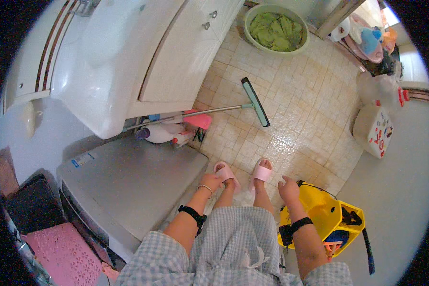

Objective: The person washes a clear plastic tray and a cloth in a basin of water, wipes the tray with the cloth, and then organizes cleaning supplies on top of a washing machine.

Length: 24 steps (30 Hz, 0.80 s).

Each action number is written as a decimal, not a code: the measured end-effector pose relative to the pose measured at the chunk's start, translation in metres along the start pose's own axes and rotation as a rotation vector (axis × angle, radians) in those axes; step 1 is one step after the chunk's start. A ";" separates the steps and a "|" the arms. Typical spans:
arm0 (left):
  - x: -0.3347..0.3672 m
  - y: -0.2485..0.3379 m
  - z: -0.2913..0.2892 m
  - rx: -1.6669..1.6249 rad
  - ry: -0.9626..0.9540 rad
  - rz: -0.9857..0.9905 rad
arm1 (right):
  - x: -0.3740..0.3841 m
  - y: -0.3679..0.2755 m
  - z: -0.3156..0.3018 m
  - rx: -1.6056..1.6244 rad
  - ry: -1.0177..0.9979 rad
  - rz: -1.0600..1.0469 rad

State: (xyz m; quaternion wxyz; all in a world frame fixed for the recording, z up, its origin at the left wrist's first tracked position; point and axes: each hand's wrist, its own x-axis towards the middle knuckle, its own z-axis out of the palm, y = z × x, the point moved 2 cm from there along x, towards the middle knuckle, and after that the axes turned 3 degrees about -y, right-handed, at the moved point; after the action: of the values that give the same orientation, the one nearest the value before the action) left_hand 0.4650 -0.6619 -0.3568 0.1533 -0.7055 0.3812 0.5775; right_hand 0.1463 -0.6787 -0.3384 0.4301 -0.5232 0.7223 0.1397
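Note:
My left hand (211,181) hangs loosely over the left pink slipper (228,176), by the corner of the grey metal-topped appliance (143,183), with nothing seen in it. My right hand (289,190) hangs beside the yellow mop bucket (314,202), its fingers loosely bent and apart, and I see nothing in it. Whether it touches the bucket I cannot tell. Ahead of my feet, a floor squeegee (255,102) with a pale green head and black blade lies across the tiles. Its long metal handle (209,111) reaches left toward the white cabinet.
A pale green basin (276,47) holding green cloth stands at the far end. The white washbasin (88,81) and cabinet (183,57) line the left, bottles (162,133) beneath. On the right are a white box (372,131) and clear plastic bag (381,90). The tiled floor (300,114) shines as if wet.

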 end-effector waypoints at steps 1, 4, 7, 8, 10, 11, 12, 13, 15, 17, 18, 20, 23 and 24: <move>-0.004 -0.002 -0.002 0.085 0.019 0.013 | -0.002 0.000 -0.004 0.020 -0.115 0.050; -0.007 -0.020 -0.003 0.240 0.085 0.028 | -0.014 0.000 -0.013 -0.060 -0.052 -0.055; -0.017 -0.037 -0.002 0.275 0.246 0.058 | -0.029 -0.020 -0.035 -0.198 0.184 -0.069; -0.030 -0.023 -0.011 0.214 0.244 0.027 | -0.032 -0.023 -0.045 -0.181 0.169 -0.026; -0.068 0.012 -0.034 -0.033 0.135 -0.118 | -0.039 -0.024 -0.062 -0.133 0.128 0.053; -0.071 0.012 -0.042 0.027 0.201 -0.074 | -0.039 -0.025 -0.069 -0.108 0.066 0.059; -0.070 0.002 -0.045 0.085 0.267 -0.030 | -0.037 -0.026 -0.074 -0.082 0.005 0.064; -0.070 -0.002 -0.046 0.141 0.327 0.015 | -0.039 -0.025 -0.082 -0.058 -0.059 0.075; -0.079 0.003 -0.059 0.245 0.319 0.093 | -0.057 -0.031 -0.100 -0.120 0.281 0.028; -0.094 0.017 -0.067 0.302 0.403 0.162 | -0.063 -0.029 -0.115 -0.093 0.277 -0.012; -0.117 0.044 -0.072 0.307 0.489 0.207 | -0.059 -0.018 -0.125 -0.037 0.113 -0.024; -0.150 0.067 -0.088 0.279 0.511 0.299 | -0.071 -0.024 -0.146 0.051 -0.034 -0.050; -0.188 0.070 -0.115 0.162 0.374 0.435 | -0.125 -0.062 -0.194 0.140 -0.012 -0.150; -0.199 0.075 -0.125 0.104 0.364 0.475 | -0.135 -0.070 -0.210 0.159 -0.021 -0.221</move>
State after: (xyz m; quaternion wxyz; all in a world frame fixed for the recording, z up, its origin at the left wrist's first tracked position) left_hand 0.4905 -0.7218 -0.1191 -0.0209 -0.6796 0.5859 0.4410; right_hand 0.1191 -0.7586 -0.0938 0.4905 -0.5623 0.6646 0.0389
